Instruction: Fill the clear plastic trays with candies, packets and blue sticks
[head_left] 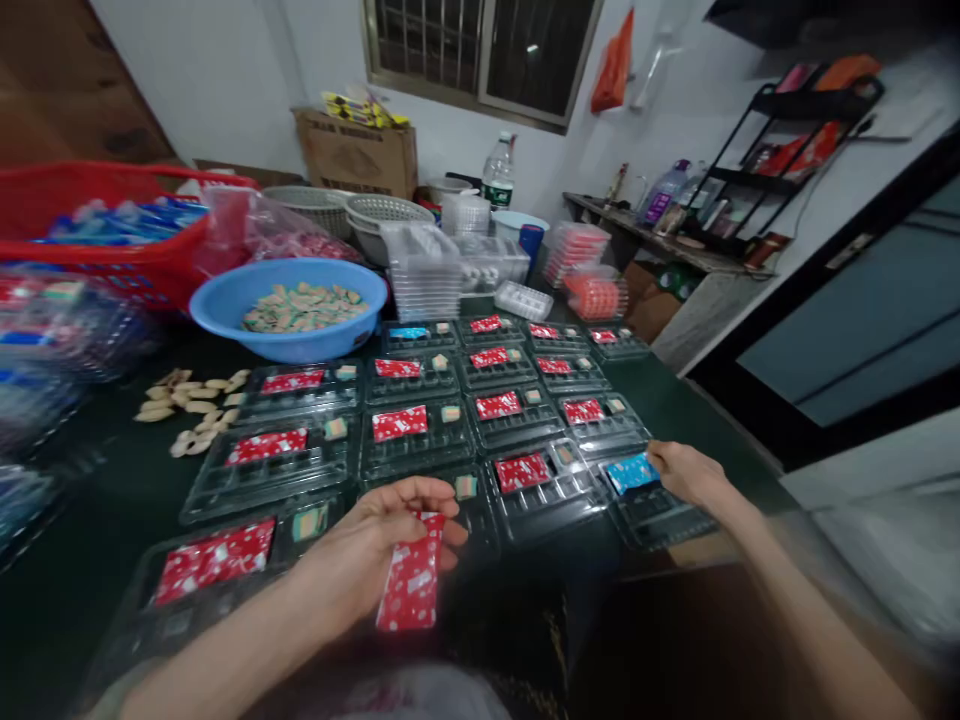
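Note:
Between the thumb and fingers of my left hand (397,525) hangs a red patterned packet (411,590), low in front of the trays. At the right, my right hand (686,470) has its fingers pressed together at the right end of a blue packet (631,472), which lies in a clear plastic tray (660,515). Rows of similar trays cover the table, most with a red packet (523,472) and a small pale block (450,413) in the corner. My left hand partly hides one tray.
A blue basin (289,345) of small blocks stands behind the trays, beside a red basket (169,255). Peanuts (199,405) lie at the left. Stacked clear trays (424,280) and a bottle (499,175) stand farther back.

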